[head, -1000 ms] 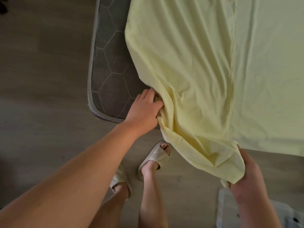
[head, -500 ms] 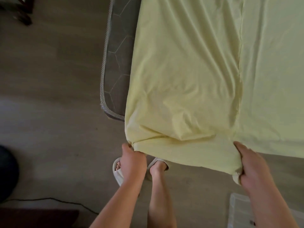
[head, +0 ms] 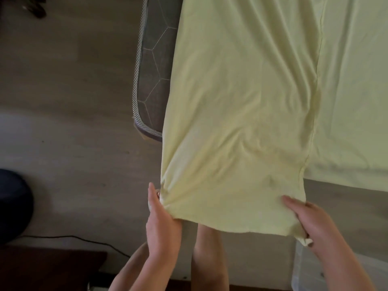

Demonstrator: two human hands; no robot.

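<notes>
Your left hand pinches a bunched corner of the pale yellow bedsheet, with folds fanning out from your grip. Your right hand holds the other near corner: the thumb lies on top of the cloth, the fingers are curled under its edge, and a small tuft of fabric sticks out below them. Between your two hands the sheet's near edge hangs free above the floor, and your bare leg shows just beneath it. Beyond your hands the sheet stretches away over the mattress, creased lengthwise, with a seam running up from near your right hand. Up and left of your left hand the mattress corner is bare, grey with a hexagon pattern and striped piping. Farther left of that hand is the wooden floor; a black cable runs across it, and a dark round object sits at the far left. Below your right hand lies a translucent plastic container.
</notes>
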